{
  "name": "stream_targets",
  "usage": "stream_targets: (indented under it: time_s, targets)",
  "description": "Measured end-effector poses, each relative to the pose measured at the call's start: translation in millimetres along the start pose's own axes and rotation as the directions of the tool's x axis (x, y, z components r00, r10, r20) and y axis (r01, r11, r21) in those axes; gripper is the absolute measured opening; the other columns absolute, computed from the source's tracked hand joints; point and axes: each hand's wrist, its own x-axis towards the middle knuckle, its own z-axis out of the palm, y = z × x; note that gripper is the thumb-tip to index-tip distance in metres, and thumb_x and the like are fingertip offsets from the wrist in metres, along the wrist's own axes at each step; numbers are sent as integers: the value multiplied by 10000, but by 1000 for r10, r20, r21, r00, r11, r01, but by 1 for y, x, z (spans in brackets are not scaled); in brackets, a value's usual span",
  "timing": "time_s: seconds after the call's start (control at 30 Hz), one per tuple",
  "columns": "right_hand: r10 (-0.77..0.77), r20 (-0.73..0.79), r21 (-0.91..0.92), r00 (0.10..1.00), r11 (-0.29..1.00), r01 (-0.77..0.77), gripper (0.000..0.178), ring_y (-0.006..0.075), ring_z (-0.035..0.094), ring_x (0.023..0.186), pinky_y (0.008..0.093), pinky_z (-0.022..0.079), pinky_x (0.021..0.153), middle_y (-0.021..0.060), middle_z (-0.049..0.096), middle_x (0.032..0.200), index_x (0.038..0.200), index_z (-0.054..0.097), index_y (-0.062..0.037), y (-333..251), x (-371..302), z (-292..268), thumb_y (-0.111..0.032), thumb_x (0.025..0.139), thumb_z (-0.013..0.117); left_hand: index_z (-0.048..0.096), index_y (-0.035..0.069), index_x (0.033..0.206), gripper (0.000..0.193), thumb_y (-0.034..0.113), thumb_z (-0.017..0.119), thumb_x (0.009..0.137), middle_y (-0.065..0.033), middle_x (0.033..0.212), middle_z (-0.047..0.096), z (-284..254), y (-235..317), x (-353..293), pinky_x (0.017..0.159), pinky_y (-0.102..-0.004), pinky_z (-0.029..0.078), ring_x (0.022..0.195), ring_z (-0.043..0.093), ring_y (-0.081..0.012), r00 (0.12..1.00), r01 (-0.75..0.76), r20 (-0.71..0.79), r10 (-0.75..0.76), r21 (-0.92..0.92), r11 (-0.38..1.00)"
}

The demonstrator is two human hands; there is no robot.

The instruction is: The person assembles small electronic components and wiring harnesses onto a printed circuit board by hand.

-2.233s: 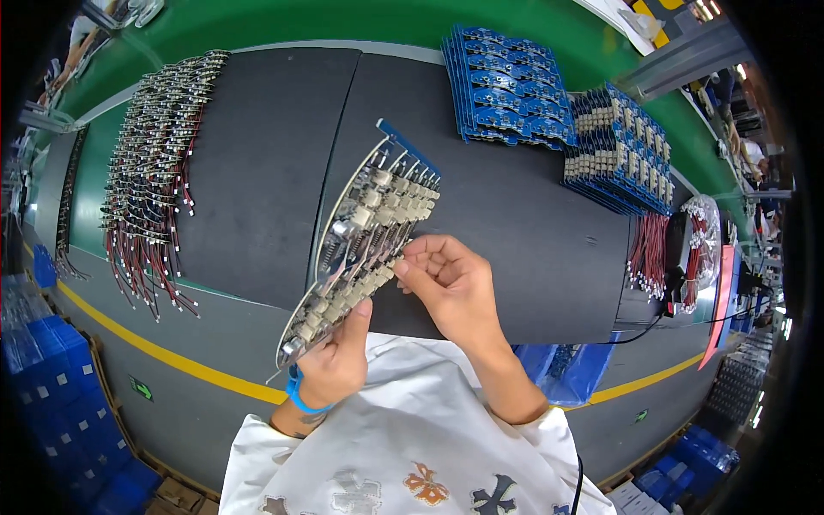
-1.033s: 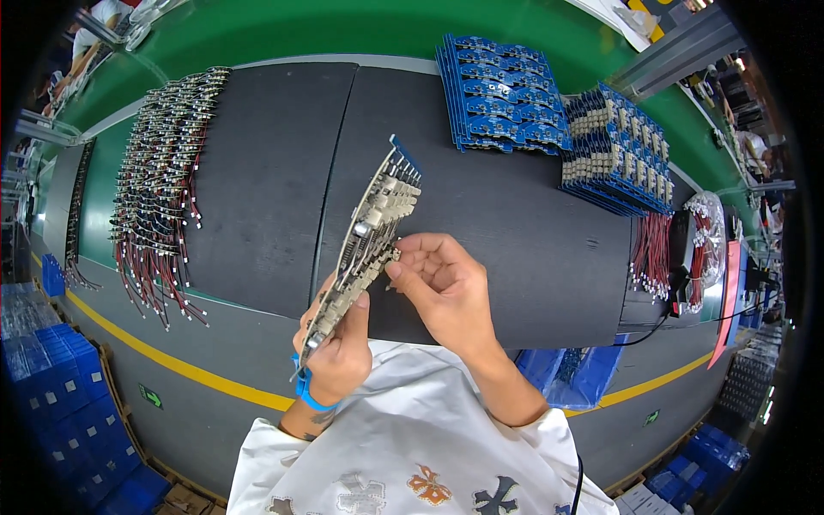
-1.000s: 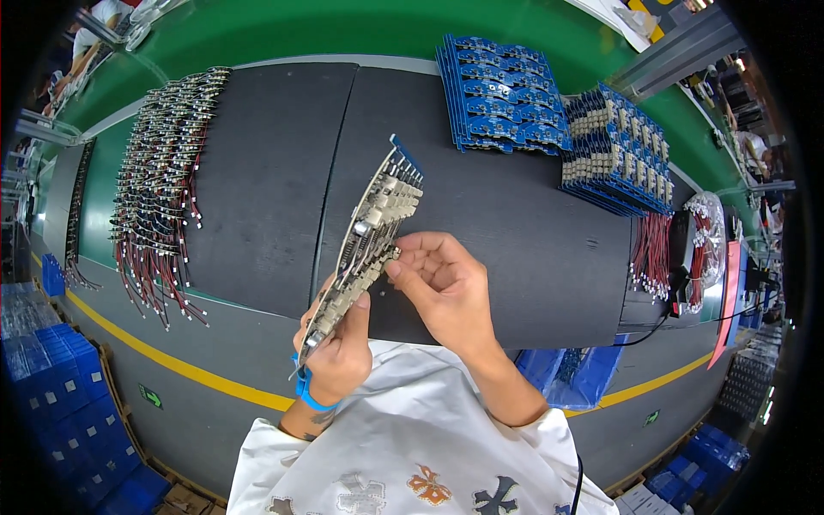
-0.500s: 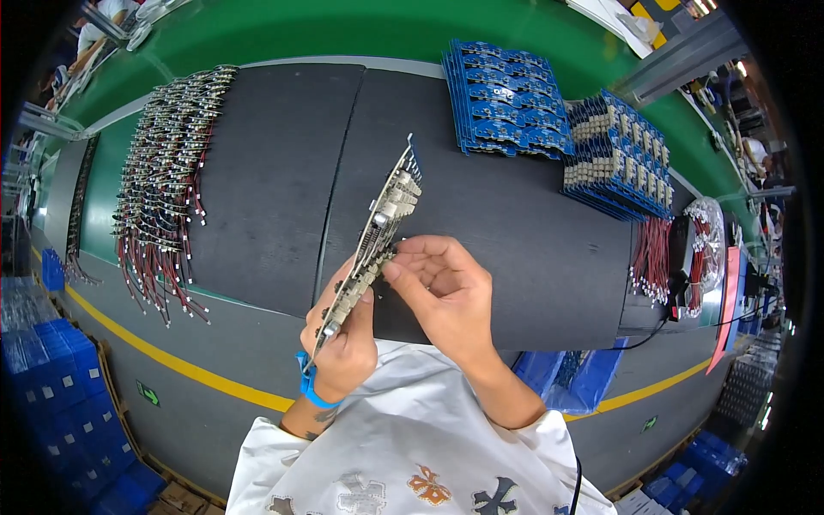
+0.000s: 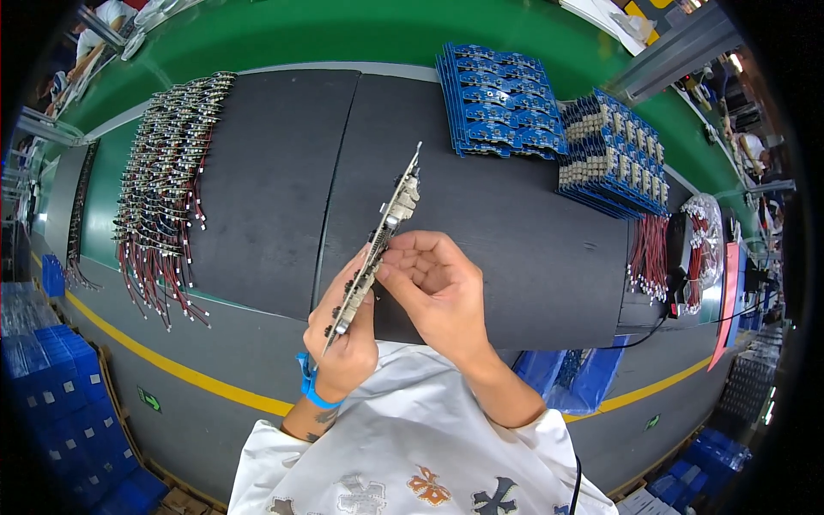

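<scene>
Your left hand (image 5: 350, 343) is clamped on the lower part of the circuit-board panel (image 5: 396, 210), thumb on one face, fingers on the other. The panel stands nearly edge-on, tilted, raised above the black mat (image 5: 532, 257) in front of you. Your right hand (image 5: 446, 296) has thumb and forefinger at the panel's component face, near mid-length; whether they pinch a part cannot be told.

The step in hand appears to be fingertip work on the fitted components. The next move calls for a firm left-hand hold and light right-hand pressure, so that neighbouring parts are not bent.

Beyond the panel, note two stacks of blue boards (image 5: 506, 103) at far right and rows of wired boards (image 5: 167, 154) at left.

Containers: the clear plastic bag (image 5: 705, 223) at right has red leads (image 5: 693, 279) at its mouth. The blue container (image 5: 571, 378) below the bench edge holds dark items, too small to identify. The stacked blue boxes (image 5: 64, 403) on the floor at left do not show their contents.
</scene>
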Motion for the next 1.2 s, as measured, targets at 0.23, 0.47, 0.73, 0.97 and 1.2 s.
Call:
stream_targets:
  time_s: [0.23, 0.47, 0.73, 0.97, 1.2]
  targets:
    - [-29, 29, -7, 999, 1000, 29, 233, 100, 581, 762, 229, 486, 683, 82, 597, 853, 985, 519, 50, 4, 2, -4, 63, 776, 619, 513, -109, 1125, 320, -128, 469, 808, -234, 1123, 561, 0, -3, 1, 898, -344, 427, 1053, 556, -286, 999, -10, -32, 10, -21, 1000]
    - [-39, 79, 113, 996, 993, 29, 234, 105, 587, 779, 225, 495, 712, 84, 594, 849, 1003, 502, 53, -6, -2, 4, 70, 792, 600, 509, -104, 1136, 339, -142, 463, 802, -233, 1132, 557, 0, -3, 1, 895, -351, 432, 1053, 554, -287, 1000, -10, 9, 10, 33, 999]
    - [65, 147, 186, 987, 978, -92, 226, 105, 590, 800, 214, 497, 712, 87, 595, 862, 1008, 490, 49, -10, 0, 0, 70, 803, 585, 507, -98, 1143, 360, -164, 450, 794, -230, 1126, 562, 0, 3, 5, 878, -348, 449, 1056, 555, -304, 1000, 14, 24, -14, -18, 1000]
    - [20, 88, 224, 996, 974, -40, 214, 107, 589, 796, 221, 501, 716, 83, 592, 875, 998, 496, 47, -11, 2, 4, 71, 803, 584, 513, -94, 1135, 355, -157, 466, 789, -229, 1121, 565, 0, -5, 2, 887, -351, 444, 1056, 554, -303, 999, -40, 1, 40, 17, 999]
    - [-51, 34, 52, 998, 997, 49, 216, 112, 588, 783, 226, 485, 694, 88, 592, 877, 993, 524, 49, -4, 1, 0, 64, 792, 603, 509, -96, 1140, 343, -143, 452, 805, -224, 1132, 563, 1, -2, 6, 894, -341, 431, 1060, 555, -282, 1000, 21, -19, -21, 9, 1000]
